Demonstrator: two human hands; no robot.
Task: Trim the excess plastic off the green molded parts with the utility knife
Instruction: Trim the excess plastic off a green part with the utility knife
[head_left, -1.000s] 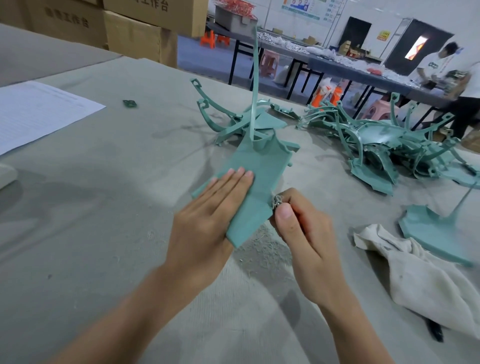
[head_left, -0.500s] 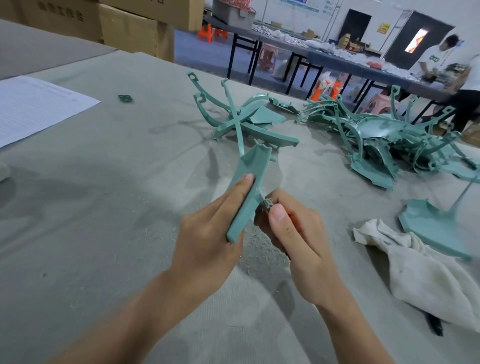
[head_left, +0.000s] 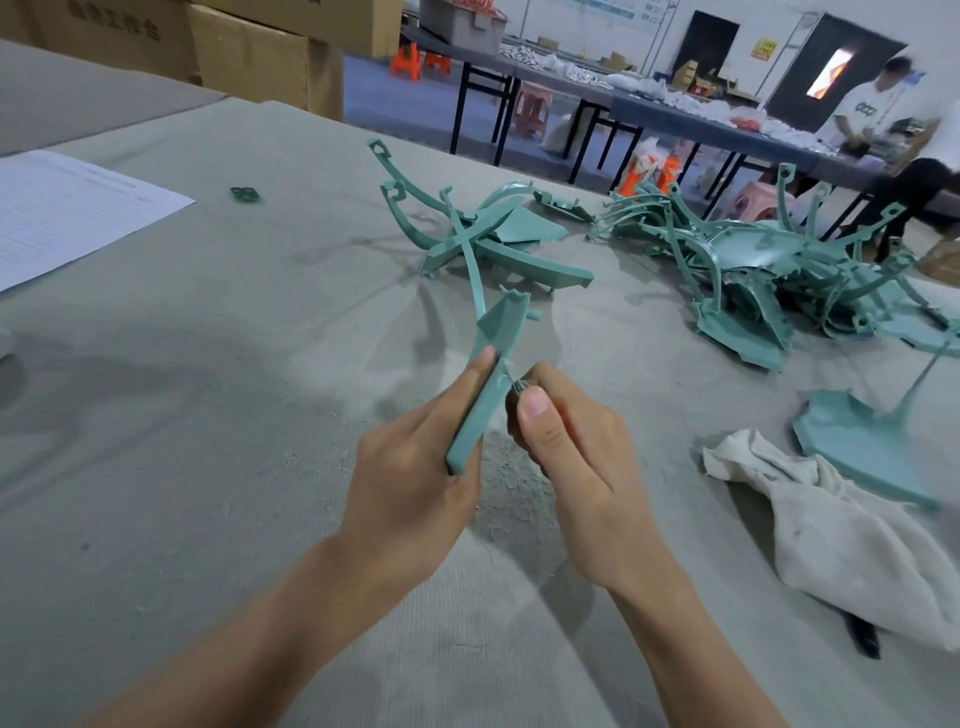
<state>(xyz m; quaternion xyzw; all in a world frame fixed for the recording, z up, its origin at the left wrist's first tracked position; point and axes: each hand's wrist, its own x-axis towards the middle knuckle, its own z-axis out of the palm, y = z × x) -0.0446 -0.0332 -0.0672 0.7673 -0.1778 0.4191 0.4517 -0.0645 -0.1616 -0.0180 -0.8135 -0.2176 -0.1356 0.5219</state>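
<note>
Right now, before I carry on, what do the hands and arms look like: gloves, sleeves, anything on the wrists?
Both are bare. The left hand and right hand wear no gloves, and no rings show. The left forearm and right forearm are uncovered down to the frame's edge: no sleeves, watch or wristband. The right thumbnail is short and unpainted.

**Around my two grips**

My left grip (head_left: 410, 467) holds a molded part (head_left: 488, 384) above the worktop (head_left: 208, 415). My right grip (head_left: 566, 447), with the utility knife (head_left: 515, 388), is against the part's right side. Shavings (head_left: 514, 488) lie beneath both grips. Beyond them sits a small pile of parts (head_left: 498, 244), with a larger pile (head_left: 753, 260) further right. Right of my right grip lies a cloth (head_left: 831, 530), a lone part (head_left: 852, 441) just behind it. A paper sheet (head_left: 67, 208) lies far left.
</note>
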